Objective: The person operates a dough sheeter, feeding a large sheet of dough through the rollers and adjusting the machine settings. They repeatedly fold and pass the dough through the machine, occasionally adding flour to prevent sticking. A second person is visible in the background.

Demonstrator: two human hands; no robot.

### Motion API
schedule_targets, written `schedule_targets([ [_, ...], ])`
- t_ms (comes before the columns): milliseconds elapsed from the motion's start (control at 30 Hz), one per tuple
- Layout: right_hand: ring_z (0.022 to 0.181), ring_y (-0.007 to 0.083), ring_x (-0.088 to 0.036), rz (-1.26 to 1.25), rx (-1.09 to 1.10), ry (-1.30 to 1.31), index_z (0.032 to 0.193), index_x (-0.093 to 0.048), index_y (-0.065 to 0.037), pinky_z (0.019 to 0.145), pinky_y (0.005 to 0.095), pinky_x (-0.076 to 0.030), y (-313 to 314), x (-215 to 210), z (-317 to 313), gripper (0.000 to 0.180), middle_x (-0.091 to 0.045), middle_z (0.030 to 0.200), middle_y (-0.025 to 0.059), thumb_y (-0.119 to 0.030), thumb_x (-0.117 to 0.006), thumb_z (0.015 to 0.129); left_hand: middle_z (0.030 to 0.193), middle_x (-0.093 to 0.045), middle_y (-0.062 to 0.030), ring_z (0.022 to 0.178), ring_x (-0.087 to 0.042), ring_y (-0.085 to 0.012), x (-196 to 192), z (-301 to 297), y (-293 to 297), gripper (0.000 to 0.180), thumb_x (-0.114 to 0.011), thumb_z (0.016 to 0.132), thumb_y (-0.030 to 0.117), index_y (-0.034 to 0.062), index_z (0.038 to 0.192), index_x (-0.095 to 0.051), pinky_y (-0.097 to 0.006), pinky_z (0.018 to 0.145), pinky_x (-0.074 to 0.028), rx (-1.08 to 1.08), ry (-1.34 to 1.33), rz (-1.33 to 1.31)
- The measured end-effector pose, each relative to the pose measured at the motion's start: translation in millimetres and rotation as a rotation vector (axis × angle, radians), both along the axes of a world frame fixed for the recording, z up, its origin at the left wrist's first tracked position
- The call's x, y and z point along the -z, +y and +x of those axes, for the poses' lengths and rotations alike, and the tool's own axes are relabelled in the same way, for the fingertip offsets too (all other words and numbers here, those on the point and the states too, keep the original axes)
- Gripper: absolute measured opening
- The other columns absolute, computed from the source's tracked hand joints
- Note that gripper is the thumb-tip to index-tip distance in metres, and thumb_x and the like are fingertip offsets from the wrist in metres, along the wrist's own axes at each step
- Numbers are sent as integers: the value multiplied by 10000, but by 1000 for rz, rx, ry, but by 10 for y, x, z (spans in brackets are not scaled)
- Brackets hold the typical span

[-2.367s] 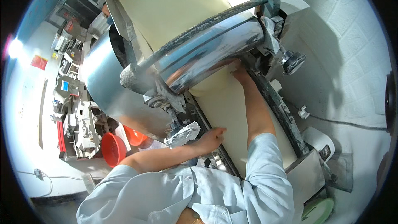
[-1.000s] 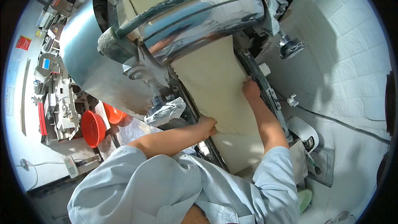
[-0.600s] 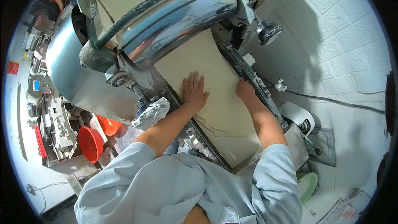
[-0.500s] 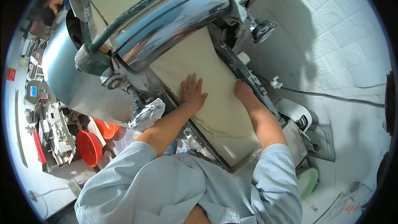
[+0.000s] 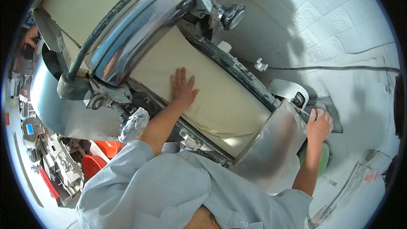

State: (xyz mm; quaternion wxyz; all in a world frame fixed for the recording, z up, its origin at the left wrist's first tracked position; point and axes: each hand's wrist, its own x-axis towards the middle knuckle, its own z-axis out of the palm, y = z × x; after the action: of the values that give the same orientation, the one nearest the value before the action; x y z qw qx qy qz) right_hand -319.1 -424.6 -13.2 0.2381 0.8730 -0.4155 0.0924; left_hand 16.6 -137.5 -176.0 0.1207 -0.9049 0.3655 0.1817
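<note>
No lettering or numbers can be read.

In front of you, the machine bed (image 5: 235,145) slopes diagonally between two dark rails (image 5: 239,71). A pale yellow sheet (image 5: 220,99) lies along it, leaving a bare strip of bed at your end, beyond the sheet's wrinkled edge.

Cream on the dough sheet (image 5: 220,97), gleaming silver on the roller (image 5: 142,27), bright red basin (image 5: 93,166), pale blue shirt (image 5: 165,186), white brick-patterned wall (image 5: 335,21)!
</note>
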Motion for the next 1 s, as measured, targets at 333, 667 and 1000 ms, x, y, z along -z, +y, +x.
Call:
schedule_targets([
  [333, 701, 397, -573, 91, 182, -349, 769, -555, -45, 608, 486, -437, -503, 301, 53, 356, -615, 764, 170, -357, -472, 918, 1455, -211, -142, 1374, -128, -322, 641, 198, 81, 662, -459, 916, 434, 93, 1432, -226, -485, 1115, -110, 67, 163, -267],
  [667, 742, 403, -590, 112, 256, -406, 812, -591, -62, 637, 496, -447, -614, 324, 55, 356, -634, 801, 182, -373, -455, 920, 1500, -85, -181, 1386, -39, -367, 391, 54, 51, 613, -462, 933, 380, 174, 1452, -210, -514, 1105, -73, 193, 66, -268],
  [1000, 792, 385, -609, 341, 303, -548, 919, -631, -25, 690, 433, -468, -905, 292, 120, 503, -646, 833, 212, -496, -455, 887, 1502, -99, -174, 1377, -90, -375, 221, 45, -23, 643, -386, 956, 410, 121, 1465, -120, -493, 1113, -98, 281, -105, -146],
])
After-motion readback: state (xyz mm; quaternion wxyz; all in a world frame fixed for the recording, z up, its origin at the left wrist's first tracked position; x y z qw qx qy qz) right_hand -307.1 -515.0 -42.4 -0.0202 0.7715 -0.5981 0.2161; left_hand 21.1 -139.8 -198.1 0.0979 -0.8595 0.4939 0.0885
